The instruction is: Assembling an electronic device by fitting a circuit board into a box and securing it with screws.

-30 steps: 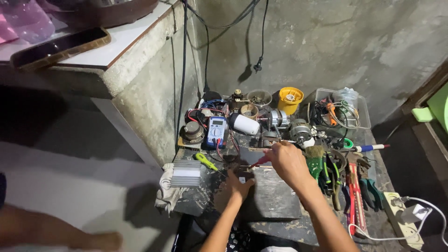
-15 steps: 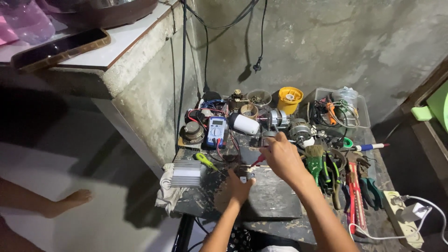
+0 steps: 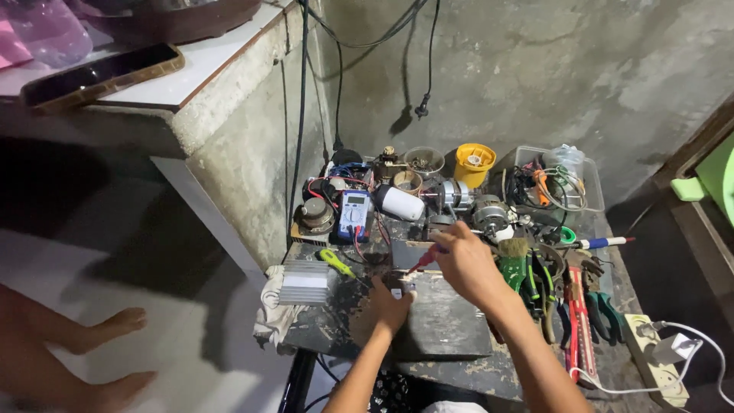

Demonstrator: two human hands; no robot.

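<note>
Since half a second ago, both hands are sitting almost where they were; the bare feet [image 3: 92, 344] at lower left are now showing further into view on the floor. Right hand [image 3: 466, 264] is hovering over the middle of the counter [image 3: 443, 336], its grip closed around a red-handled probe [image 3: 425, 260] whose tip is pointing down-left toward a small component [image 3: 397, 289]. Left hand [image 3: 390, 306] is resting on the dark counter top, fingers pinching that small component (too small to tell what it is). Blue multimeter [image 3: 354, 214] is lying just behind, with red and black leads trailing forward. White cylinder [image 3: 401, 203] is lying beside the meter. Green screwdriver [image 3: 336, 262] is lying near a finned metal block [image 3: 304, 281] at the counter's left edge. Pliers and cutters [image 3: 573, 306] are lying to the right of the right hand. Yellow cup [image 3: 474, 163] is standing at the back near the wall.
</note>
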